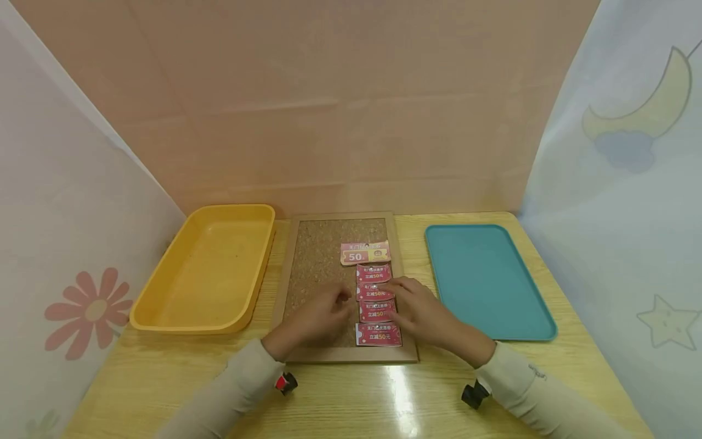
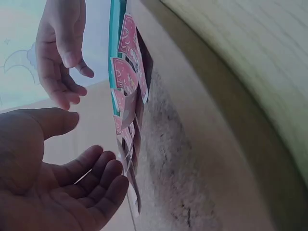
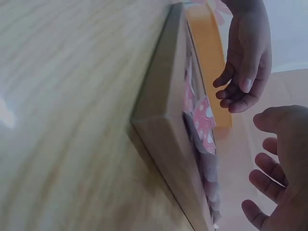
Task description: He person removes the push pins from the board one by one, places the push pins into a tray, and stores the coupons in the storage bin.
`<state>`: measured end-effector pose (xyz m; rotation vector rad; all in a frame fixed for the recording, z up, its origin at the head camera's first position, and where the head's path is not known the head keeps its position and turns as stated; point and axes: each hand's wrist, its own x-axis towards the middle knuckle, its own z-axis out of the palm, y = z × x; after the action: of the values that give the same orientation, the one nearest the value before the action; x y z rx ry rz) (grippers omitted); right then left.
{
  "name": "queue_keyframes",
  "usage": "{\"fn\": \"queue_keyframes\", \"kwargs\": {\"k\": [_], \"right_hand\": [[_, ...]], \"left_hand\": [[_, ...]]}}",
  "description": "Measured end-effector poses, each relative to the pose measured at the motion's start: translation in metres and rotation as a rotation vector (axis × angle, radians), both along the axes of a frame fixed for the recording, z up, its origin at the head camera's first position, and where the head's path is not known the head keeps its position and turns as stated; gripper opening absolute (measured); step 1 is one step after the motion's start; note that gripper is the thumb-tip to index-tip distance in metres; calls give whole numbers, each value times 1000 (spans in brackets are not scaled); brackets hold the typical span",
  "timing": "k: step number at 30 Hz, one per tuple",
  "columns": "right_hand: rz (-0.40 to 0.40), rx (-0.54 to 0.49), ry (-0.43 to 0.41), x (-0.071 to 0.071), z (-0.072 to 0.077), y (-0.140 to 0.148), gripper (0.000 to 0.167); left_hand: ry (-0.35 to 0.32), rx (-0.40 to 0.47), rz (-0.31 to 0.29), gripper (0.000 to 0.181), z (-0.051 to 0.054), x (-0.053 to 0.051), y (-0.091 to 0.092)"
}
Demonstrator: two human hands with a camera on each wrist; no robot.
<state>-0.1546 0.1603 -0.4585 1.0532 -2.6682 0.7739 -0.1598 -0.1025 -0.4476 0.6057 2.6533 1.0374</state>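
Note:
A cork board (image 1: 315, 259) in a wooden frame lies on the table. Down its right side, several red coupons (image 1: 378, 335) printed with 50 form an overlapping column, each with a small pale dot near its top. Above them is a wider red and yellow coupon (image 1: 355, 256). My left hand (image 1: 323, 314) hovers over the cork left of the column, its fingers loosely bent and holding nothing. At the column's right edge is my right hand (image 1: 425, 311), fingers spread, also holding nothing. In the left wrist view, the coupons (image 2: 126, 77) curl up from the board.
To the left of the board stands a deep yellow tray (image 1: 258, 274). A flat teal tray (image 1: 488, 280) lies to the right. Cloth walls (image 1: 340, 122) enclose the table (image 1: 351, 402) at the back and sides. Both sleeves carry a small black wrist device.

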Motion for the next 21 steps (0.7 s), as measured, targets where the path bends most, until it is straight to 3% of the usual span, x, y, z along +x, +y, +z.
{"fn": "queue_keyframes", "kwargs": {"k": [8, 21], "right_hand": [[85, -3, 9, 5, -8, -8, 35], [80, 63, -83, 14, -17, -11, 22]], "left_hand": [[-30, -6, -48, 18, -8, 1, 3], [-36, -60, -84, 17, -13, 6, 8]]}}
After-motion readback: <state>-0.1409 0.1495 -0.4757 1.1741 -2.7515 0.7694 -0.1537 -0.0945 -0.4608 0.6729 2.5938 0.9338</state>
